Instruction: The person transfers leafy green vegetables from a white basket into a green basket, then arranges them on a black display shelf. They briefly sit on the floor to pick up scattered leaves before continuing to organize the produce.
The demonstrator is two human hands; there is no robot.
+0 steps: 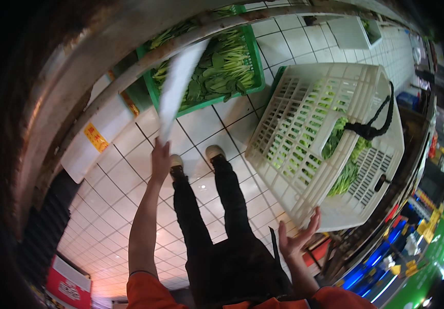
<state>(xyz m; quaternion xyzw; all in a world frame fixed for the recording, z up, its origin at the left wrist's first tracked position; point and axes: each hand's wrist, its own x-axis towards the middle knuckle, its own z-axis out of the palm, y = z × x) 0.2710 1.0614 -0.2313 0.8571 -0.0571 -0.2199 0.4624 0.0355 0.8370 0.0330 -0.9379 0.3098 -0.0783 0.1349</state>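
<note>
My left hand (161,156) grips the lower end of a long white strip (179,85). Motion blurs it, so whether it is plastic, paper or foam is unclear. Its far end lies across my view of a green plastic crate (261,73) of leafy green vegetables (210,79). On my right, a white slatted plastic basket (303,170) stands with more greens (345,179) inside and a black rope loop (368,129) at its rim. My right hand (299,235) is just below the basket's near corner, fingers spread and nothing held; contact with the basket cannot be told.
A rusty metal frame (145,63) curves along the left and top. Below it stands a white panel (90,146) with a yellow label. White tiles (202,127) cover the floor around my feet. A white box (349,33) sits farther off; a red box (67,282) is at lower left.
</note>
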